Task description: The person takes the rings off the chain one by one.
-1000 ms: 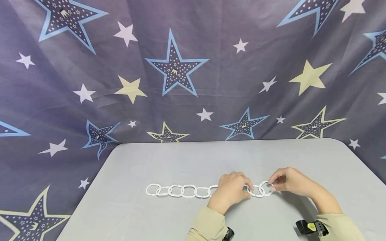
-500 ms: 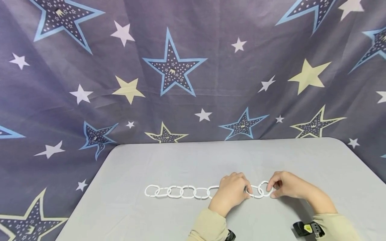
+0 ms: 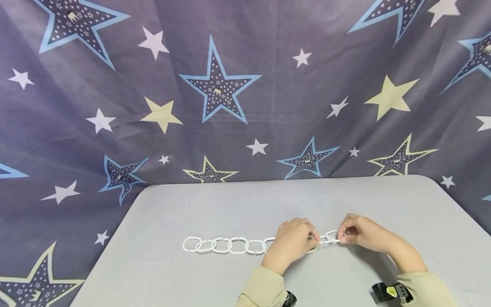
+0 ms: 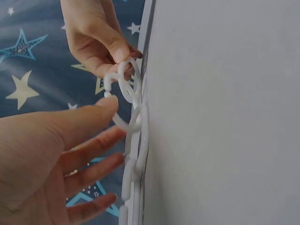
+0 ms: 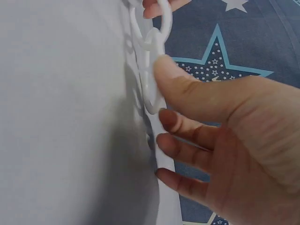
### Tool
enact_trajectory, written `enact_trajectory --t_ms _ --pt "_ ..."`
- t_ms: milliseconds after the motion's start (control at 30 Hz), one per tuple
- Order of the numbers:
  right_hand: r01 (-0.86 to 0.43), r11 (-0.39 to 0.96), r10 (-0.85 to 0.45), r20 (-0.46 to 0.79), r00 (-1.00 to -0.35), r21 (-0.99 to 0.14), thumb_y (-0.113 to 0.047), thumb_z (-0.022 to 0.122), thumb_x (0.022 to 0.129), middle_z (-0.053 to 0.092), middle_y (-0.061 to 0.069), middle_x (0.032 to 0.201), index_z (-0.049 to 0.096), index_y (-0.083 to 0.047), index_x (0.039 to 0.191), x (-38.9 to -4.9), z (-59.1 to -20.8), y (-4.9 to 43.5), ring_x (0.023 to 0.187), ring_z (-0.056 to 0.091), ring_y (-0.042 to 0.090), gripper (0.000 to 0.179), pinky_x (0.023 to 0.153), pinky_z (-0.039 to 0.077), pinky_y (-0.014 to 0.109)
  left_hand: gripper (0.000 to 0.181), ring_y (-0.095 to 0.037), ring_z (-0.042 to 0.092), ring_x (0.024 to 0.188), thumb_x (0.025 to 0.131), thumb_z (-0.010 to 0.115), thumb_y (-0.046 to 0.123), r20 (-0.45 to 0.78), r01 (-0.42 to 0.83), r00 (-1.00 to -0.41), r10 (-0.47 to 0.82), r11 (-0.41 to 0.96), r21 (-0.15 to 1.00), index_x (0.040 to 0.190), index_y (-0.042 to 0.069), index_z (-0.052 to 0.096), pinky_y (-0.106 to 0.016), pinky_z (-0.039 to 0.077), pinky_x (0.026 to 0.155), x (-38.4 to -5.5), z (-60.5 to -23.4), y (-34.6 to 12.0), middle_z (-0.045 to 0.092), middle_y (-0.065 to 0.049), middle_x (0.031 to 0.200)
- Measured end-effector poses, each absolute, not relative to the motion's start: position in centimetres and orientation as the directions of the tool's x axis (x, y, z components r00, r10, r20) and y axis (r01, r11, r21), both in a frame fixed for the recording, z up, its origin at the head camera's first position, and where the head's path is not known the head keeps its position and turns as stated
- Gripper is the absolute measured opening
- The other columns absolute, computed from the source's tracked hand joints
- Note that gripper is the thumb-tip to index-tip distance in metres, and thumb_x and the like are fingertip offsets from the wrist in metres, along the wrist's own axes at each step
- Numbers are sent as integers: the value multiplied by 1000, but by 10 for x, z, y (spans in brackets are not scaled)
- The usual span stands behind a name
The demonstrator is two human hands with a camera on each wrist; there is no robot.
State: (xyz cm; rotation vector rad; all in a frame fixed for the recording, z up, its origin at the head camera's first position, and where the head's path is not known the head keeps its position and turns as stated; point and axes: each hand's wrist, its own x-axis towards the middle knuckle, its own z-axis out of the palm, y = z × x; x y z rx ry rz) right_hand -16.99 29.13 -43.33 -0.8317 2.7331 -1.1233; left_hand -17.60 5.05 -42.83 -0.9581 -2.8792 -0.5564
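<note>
A chain of white plastic links (image 3: pixel 238 245) lies in a row across the table, its left part flat. Near its right end my left hand (image 3: pixel 293 241) pinches a link between thumb and index finger; that link (image 4: pixel 123 123) shows a gap by the thumb in the left wrist view. My right hand (image 3: pixel 366 232) pinches the end link (image 5: pixel 151 77) between thumb and fingers, and this link is tilted up from the table. Both links hook through one another close to the fingertips. Part of the chain is hidden under my left hand in the head view.
The chain lies on a table (image 3: pixel 172 213) with a pale grey cover. Behind it hangs a dark purple-grey curtain (image 3: pixel 268 106) printed with stars. A black wrist strap (image 3: pixel 393 292) sits on the right forearm.
The right hand has shifted slightly left and tilted the end link up, closer to the left hand. The left hand now pinches the neighbouring link; the rest of the chain stays in its row.
</note>
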Motion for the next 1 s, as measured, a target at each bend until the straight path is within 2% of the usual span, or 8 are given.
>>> enact_trajectory --t_ms 267,467,633,767,867,1000 --pt "-490 559 -488 213 -846 -669 -2 72 84 56 -8 84 66 -10 85 -167 -432 288 75 50 4 10 66 46 25 5 2 58 80 88 75 31 191 587 -806 560 716 378 92 30 75 -21 43 74 -178 -431 47 69 21 90" --pt "-447 593 -447 187 -875 -670 -3 68 89 60 -4 81 64 -8 87 -169 -427 282 72 53 6 7 66 48 25 7 4 57 76 89 74 26 208 577 -815 542 720 386 95 29 73 -20 42 71 -180 -432 46 67 23 84" --pt "-412 633 -400 179 -899 -655 -2 67 89 61 -2 78 64 -6 86 -172 -420 277 67 51 5 6 62 46 25 12 1 57 74 89 72 20 244 565 -825 510 723 398 99 26 74 -20 42 65 -182 -430 44 68 21 86" --pt "-415 661 -374 205 -904 -625 -2 68 89 65 -1 82 68 -7 89 -172 -416 275 68 54 4 6 62 47 25 15 -3 59 74 88 72 17 279 562 -827 488 728 394 101 23 75 -22 43 64 -184 -428 43 68 18 87" --pt "-434 682 -355 253 -900 -588 0 70 88 67 -3 87 72 -10 92 -171 -415 273 73 54 3 11 65 48 26 15 -4 60 77 87 72 17 291 550 -835 467 736 396 100 24 75 -22 44 66 -185 -427 43 68 18 87" --pt "-455 697 -334 311 -890 -554 2 71 85 63 -10 84 74 -12 92 -168 -414 271 72 50 1 16 64 47 28 16 -4 60 78 86 72 17 298 537 -843 449 743 399 99 24 76 -23 45 67 -186 -427 44 68 18 86"
